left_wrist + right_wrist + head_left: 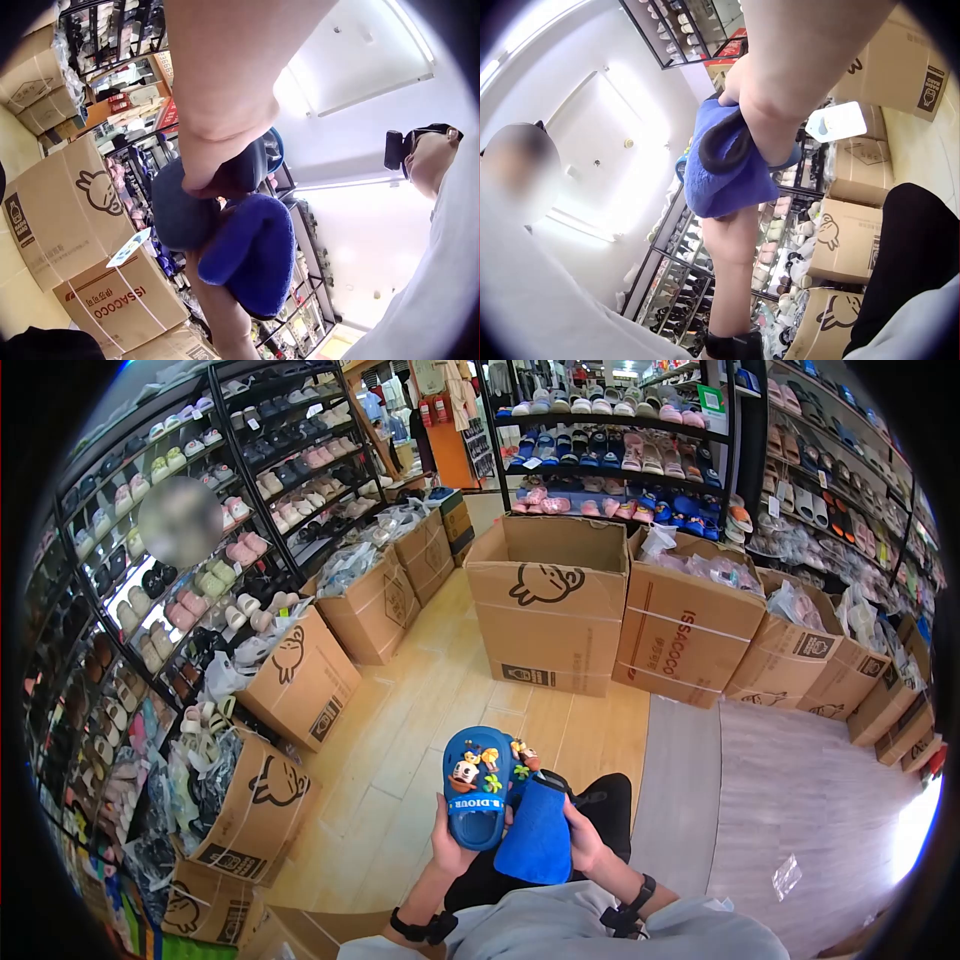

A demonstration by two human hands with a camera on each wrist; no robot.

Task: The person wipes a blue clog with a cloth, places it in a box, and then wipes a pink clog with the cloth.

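- Your left hand (452, 844) gripped the blue clog (478, 758), its charms and strap facing up.
- Your right hand (586, 842) gripped the blue plush piece (537, 840), just beside that clog.
- A second charm-covered clog (524, 752) showed partly between them.
- A white tag (836, 121) hung near your hands.
- Beyond stood cardboard boxes (545, 625) on the floor (405, 760), then racks (725, 435) of shoes.

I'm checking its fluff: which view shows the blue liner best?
The left wrist view: the blue liner is large, its fuzzy pile plain. The head view shows its broad outer side, in the right hand, but the pile looks smoother. The right wrist view shows it large and folded, the texture softer.
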